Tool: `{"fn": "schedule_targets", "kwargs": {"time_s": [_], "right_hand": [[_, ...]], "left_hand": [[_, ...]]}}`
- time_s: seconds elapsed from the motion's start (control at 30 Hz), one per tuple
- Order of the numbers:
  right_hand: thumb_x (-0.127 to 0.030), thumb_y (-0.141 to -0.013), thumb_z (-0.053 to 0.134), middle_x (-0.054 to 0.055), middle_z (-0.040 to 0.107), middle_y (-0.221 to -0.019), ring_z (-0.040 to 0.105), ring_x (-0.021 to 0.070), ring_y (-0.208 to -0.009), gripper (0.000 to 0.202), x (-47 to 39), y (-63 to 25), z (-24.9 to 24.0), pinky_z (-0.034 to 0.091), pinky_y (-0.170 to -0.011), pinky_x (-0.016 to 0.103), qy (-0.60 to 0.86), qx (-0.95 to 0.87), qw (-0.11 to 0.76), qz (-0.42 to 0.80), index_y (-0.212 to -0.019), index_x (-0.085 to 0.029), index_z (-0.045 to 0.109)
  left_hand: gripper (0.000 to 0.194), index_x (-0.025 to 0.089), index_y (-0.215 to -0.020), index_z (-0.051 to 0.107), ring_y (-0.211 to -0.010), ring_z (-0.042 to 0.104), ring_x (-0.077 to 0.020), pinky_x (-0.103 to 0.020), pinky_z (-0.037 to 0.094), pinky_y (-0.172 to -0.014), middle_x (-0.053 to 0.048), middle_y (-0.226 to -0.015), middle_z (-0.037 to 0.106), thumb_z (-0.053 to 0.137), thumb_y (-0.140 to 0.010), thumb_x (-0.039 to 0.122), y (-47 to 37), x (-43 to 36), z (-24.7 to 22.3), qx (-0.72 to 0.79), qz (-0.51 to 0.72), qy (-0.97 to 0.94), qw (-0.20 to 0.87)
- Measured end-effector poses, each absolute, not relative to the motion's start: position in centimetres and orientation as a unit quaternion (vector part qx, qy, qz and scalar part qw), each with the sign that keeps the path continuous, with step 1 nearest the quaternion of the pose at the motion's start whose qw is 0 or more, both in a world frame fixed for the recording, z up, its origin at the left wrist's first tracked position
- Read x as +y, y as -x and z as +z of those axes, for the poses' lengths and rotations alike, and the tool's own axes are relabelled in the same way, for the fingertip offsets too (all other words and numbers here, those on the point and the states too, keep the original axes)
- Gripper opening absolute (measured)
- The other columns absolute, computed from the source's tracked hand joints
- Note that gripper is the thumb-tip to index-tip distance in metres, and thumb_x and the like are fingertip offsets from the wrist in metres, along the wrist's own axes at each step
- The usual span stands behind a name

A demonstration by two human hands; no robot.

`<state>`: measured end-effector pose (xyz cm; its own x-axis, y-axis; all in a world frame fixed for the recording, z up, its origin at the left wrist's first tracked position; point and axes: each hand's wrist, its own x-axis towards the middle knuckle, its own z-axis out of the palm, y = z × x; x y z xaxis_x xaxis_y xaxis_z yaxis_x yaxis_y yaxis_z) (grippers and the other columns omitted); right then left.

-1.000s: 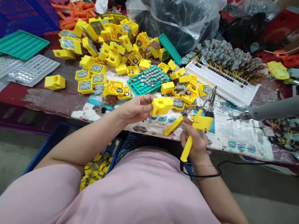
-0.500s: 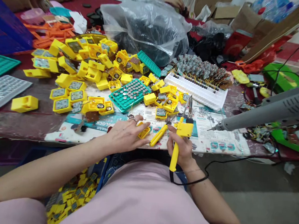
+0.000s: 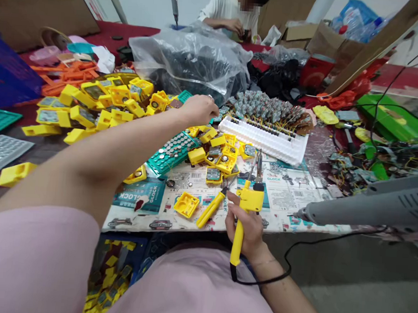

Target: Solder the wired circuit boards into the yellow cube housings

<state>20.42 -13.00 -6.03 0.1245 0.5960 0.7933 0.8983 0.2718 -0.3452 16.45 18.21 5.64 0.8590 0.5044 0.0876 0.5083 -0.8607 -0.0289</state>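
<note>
My right hand (image 3: 249, 228) is wrapped round a yellow soldering gun (image 3: 251, 197), its metal tip pointing away from me and a black cord trailing below. Stretched across the table, my left hand (image 3: 200, 110) has curled fingers beside the near-left end of a pile of small wired circuit boards (image 3: 265, 110). What those fingers hold, if anything, is hidden. At the front edge lies an open yellow plastic housing (image 3: 186, 205), apart from both hands. Yellow-handled pliers (image 3: 212, 209) rest between it and the soldering gun. A small round dark part (image 3: 170, 183) lies behind the housing.
Beneath my left arm sits a green tray of button cells (image 3: 173, 151). Several yellow housings (image 3: 226, 157) crowd round it. A white foam tray (image 3: 263, 139) holds wired parts. A grey electric screwdriver (image 3: 370, 201) juts in from the right. Across the table, a person (image 3: 229, 10) works.
My left hand has left the yellow housing and reached forward to the circuit boards. My right hand still holds the soldering gun. The camera has tilted up, bringing the person opposite into view.
</note>
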Motion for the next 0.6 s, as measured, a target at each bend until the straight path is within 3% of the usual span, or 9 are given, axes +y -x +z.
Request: {"fn": "schedule_targets", "kwargs": {"time_s": [0.17, 0.3, 0.43, 0.6], "right_hand": [[-0.003, -0.083, 0.058, 0.012, 0.075, -0.116, 0.075, 0.0224, -0.103, 0.047, -12.9, -20.5, -6.1, 0.066, -0.086, 0.036, 0.579, -0.637, 0.491, -0.134, -0.126, -0.024, 0.055], [-0.002, -0.082, 0.059, 0.015, 0.075, -0.117, 0.074, 0.0226, -0.106, 0.046, -13.1, -20.6, -6.2, 0.065, -0.089, 0.035, 0.580, -0.640, 0.490, -0.121, -0.123, -0.021, 0.056], [-0.001, -0.081, 0.060, 0.013, 0.075, -0.116, 0.074, 0.0213, -0.107, 0.044, -13.2, -20.5, -6.3, 0.064, -0.091, 0.035, 0.585, -0.636, 0.491, -0.112, -0.120, -0.022, 0.057], [0.000, -0.081, 0.059, 0.013, 0.074, -0.119, 0.073, 0.0225, -0.109, 0.046, -13.2, -20.6, -6.4, 0.065, -0.091, 0.036, 0.579, -0.637, 0.498, -0.106, -0.122, -0.021, 0.056]], "left_hand": [[0.038, 0.024, -0.119, 0.074, -0.110, 0.065, -0.0241, -0.028, 0.047, -0.089, -0.006, -0.117, 0.072, 0.061, -0.085, 0.031, -20.1, 19.3, 3.8, -0.249, 0.014, 0.968, 0.010], [0.029, 0.020, -0.105, 0.079, -0.108, 0.066, -0.0243, -0.027, 0.045, -0.086, -0.008, -0.112, 0.073, 0.063, -0.081, 0.027, -21.3, 19.2, 3.6, -0.267, 0.007, 0.964, -0.013], [0.022, 0.011, -0.094, 0.078, -0.094, 0.062, -0.0184, -0.027, 0.042, -0.086, -0.006, -0.097, 0.074, 0.067, -0.077, 0.019, -21.8, 20.3, 4.1, -0.330, -0.110, 0.929, -0.129], [0.018, 0.010, -0.092, 0.071, -0.075, 0.048, -0.0090, -0.026, 0.042, -0.081, 0.000, -0.085, 0.072, 0.063, -0.088, 0.025, -22.8, 21.5, 5.7, -0.368, -0.214, 0.876, -0.229]]}}
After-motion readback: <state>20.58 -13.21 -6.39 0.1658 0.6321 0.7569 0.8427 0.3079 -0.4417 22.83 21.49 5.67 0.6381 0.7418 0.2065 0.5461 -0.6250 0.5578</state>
